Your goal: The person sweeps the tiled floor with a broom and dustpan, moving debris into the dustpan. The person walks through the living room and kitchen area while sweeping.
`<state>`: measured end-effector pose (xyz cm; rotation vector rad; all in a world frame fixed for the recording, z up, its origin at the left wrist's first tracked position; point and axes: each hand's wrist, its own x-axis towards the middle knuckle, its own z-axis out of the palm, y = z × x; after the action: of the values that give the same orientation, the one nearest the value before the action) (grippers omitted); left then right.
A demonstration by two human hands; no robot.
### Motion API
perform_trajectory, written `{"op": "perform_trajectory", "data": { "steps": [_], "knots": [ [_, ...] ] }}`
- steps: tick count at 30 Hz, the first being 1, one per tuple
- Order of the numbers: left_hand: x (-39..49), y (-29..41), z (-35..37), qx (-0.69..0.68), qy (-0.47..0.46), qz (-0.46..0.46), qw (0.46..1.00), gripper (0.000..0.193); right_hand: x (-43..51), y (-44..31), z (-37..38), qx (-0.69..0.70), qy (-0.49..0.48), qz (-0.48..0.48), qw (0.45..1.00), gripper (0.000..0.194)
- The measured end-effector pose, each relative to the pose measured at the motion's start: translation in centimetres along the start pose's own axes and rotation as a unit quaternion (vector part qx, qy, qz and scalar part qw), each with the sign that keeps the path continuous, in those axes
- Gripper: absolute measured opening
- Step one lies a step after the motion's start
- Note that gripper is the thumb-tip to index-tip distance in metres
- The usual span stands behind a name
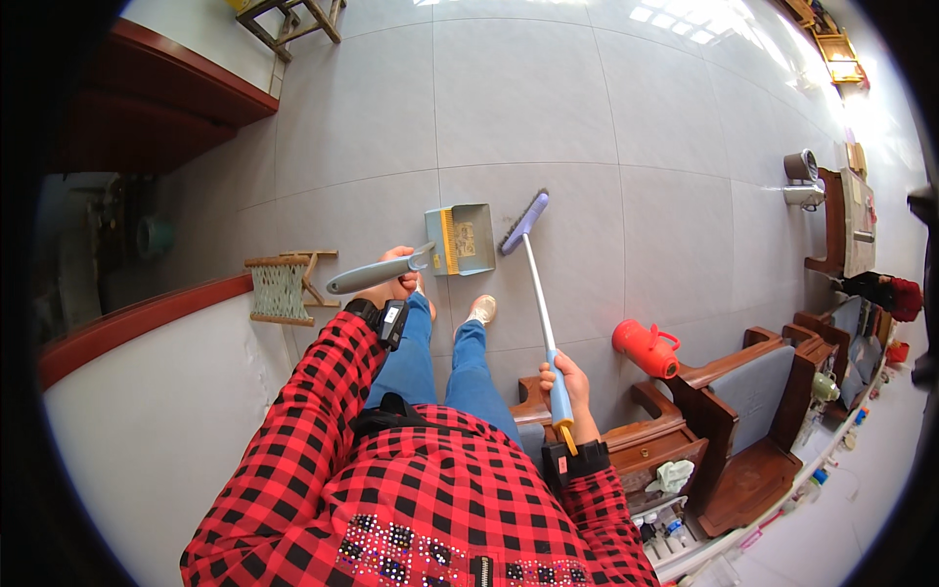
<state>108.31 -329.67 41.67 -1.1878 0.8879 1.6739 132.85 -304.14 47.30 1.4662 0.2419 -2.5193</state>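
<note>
My left hand (400,275) is closed round the pole of a dustpan, just below its grey and light-blue handle grip (370,276). The blue-grey dustpan (480,238), with a yellow comb strip, lies low over the floor before my feet, its mouth facing right. In my right hand (568,381) is the blue grip of a broom with a pale metal pole. The purple broom head (525,224) with dark bristles rests on the grey tiles, right of the dustpan and apart from it. A little dark dust (508,219) shows between them.
A folding stool (280,290) stands at the left by a red door sill. To the right are a red thermos flask (645,348) and wooden chairs with grey cushions (752,396). A bin (799,166) is farther right. A wooden stool (293,22) stands at the upper left.
</note>
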Motion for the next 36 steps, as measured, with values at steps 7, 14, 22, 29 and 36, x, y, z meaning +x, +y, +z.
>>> {"op": "perform_trajectory", "data": {
  "steps": [7, 14, 22, 29, 36],
  "knots": [
    [0.3, 0.1, 0.1, -0.004, -0.015, 0.005, 1.0, 0.026, -1.1, -3.5, 1.0, -0.331, 0.105, -0.116, 0.93, 0.017],
    [0.3, 0.6, 0.6, -0.003, 0.023, 0.004, 1.0, 0.025, 4.5, -2.7, 3.0, -0.428, 0.083, -0.09, 0.895, 0.009],
    [0.2, 0.6, 0.6, 0.013, 0.02, 0.018, 1.0, 0.025, 0.5, 0.3, 2.7, -0.392, 0.016, -0.032, 0.919, 0.033],
    [0.4, 0.9, -0.1, 0.015, -0.007, 0.013, 1.0, 0.024, -0.4, -2.8, 2.0, -0.477, 0.026, -0.107, 0.872, 0.052],
    [0.5, 1.5, -0.7, -0.014, -0.002, 0.022, 1.0, 0.021, 4.5, -2.1, 3.3, -0.428, 0.031, -0.039, 0.902, 0.033]
  ]
}}
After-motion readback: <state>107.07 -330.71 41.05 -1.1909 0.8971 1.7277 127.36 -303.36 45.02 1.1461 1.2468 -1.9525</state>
